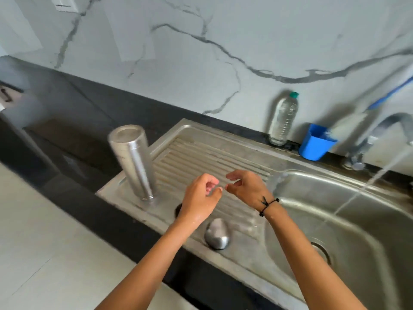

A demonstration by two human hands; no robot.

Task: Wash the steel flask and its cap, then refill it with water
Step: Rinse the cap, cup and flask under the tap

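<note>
On the ribbed steel draining board [201, 157] of the sink, the steel flask [134, 162] stood upside down, its flat round bottom turned up and its narrower mouth end resting on the metal near the left edge. Its body was a smooth, shiny cylinder. Nearer to the person, the rounded steel cap [217, 234] lay on the front part of the same board, just beside the left wrist; it looked like a small dome with a dull shine.

Both hands hung above the ribs, close together but not touching. The left hand [201, 199] had its fingers loosely curled and held nothing, and the skin looked wet. The right hand [244, 186] was also loosely curled and empty, with a black beaded thread [268, 204] around its wrist.

To the right, water ran in a thin stream from the curved metal tap [380, 130] into the deep steel basin [357, 220], which had a round drain at the bottom. Behind the sink, on the black counter [89, 108], stood a clear plastic bottle [283, 119] with a green top and a blue square cup [315, 143]. The wall [223, 41] behind was white marble with grey veins.
</note>
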